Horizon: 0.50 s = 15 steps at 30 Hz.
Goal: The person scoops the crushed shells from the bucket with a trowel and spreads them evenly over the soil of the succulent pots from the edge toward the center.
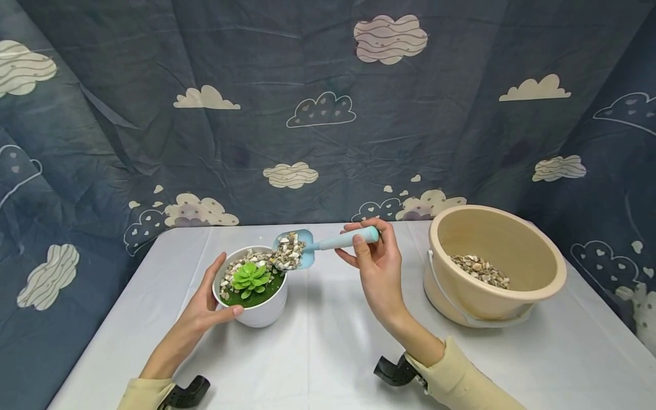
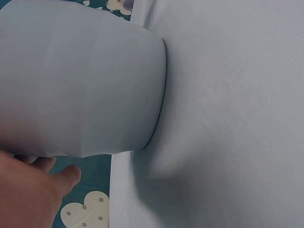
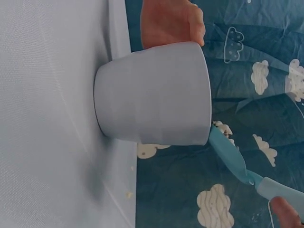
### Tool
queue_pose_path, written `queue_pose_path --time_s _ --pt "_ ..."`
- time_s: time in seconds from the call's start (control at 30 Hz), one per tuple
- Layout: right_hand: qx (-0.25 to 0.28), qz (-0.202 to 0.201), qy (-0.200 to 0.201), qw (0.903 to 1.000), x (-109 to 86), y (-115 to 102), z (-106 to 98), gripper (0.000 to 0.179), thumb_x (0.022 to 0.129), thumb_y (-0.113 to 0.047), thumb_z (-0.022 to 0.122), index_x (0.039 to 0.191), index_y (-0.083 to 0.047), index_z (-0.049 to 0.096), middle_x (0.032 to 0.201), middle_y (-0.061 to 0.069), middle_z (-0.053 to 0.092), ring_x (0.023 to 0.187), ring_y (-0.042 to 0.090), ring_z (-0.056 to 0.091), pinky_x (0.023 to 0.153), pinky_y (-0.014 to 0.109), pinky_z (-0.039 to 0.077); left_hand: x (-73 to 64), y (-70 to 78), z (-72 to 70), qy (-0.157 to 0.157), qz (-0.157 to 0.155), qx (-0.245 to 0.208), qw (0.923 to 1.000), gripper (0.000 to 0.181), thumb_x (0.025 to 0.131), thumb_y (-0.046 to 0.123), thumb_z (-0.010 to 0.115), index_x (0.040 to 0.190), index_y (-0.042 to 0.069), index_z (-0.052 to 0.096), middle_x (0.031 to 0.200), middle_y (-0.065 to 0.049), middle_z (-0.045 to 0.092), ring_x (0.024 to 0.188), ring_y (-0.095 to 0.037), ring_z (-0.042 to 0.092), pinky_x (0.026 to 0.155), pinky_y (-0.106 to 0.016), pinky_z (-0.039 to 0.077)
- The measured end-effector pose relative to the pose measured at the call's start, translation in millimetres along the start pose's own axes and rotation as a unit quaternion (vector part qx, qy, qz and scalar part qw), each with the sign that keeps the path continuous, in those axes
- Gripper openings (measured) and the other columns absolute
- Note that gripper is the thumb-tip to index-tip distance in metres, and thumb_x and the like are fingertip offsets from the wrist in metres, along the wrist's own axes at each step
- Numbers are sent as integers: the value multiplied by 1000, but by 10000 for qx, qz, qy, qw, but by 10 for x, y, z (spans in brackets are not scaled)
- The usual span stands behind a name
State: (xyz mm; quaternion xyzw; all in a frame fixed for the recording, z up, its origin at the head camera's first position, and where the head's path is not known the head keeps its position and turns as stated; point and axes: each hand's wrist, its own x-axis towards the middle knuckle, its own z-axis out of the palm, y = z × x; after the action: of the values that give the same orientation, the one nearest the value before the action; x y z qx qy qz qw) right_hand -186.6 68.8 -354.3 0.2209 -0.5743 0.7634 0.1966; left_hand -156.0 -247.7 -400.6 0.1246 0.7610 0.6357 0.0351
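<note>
A white flower pot (image 1: pixel 263 314) stands on the table, with a green succulent (image 1: pixel 250 279), green moss and pebbles inside. My left hand (image 1: pixel 200 313) holds the pot from the left, thumb at the near rim and fingers along the far-left side. Between thumb and fingers, my right hand (image 1: pixel 380 279) grips the handle of a light-blue hand trowel (image 1: pixel 335 241). The trowel's blade carries a heap of pebbles (image 1: pixel 289 250) and lies at the pot's right rim. In the right wrist view, the blade (image 3: pixel 230 154) tilts down to the rim of the pot (image 3: pixel 156 95).
To the right is a beige bucket (image 1: pixel 446 304) with pebbles (image 1: pixel 480 271) on its bottom and its handle hanging down in front. A white cloth (image 1: pixel 328 353) covers the table. Behind it hangs a dark-blue curtain (image 1: pixel 256 142) with a cloud print.
</note>
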Motion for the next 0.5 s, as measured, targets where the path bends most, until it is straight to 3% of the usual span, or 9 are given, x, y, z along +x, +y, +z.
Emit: queue_pose_path --time_s 0.3,0.5 --pt "-117 -94 -66 9999 -3 -9 17 28 101 -3 51 125 5 39 122 24 54 112 37 56 85 45 53 38 -30 -2 220 102 360 9991 108 78 8 78 158 29 10 163 -3 0 147 -35 -2 110 -68 -1" --pt "-108 -113 -64 9999 -9 -3 16 28 101 -2 51 125 6 39 122 24 54 112 36 56 86 45 53 30 -22 25 339 -158 630 9973 110 76 14 82 158 33 12 162 -8 6 146 -39 3 108 -70 4"
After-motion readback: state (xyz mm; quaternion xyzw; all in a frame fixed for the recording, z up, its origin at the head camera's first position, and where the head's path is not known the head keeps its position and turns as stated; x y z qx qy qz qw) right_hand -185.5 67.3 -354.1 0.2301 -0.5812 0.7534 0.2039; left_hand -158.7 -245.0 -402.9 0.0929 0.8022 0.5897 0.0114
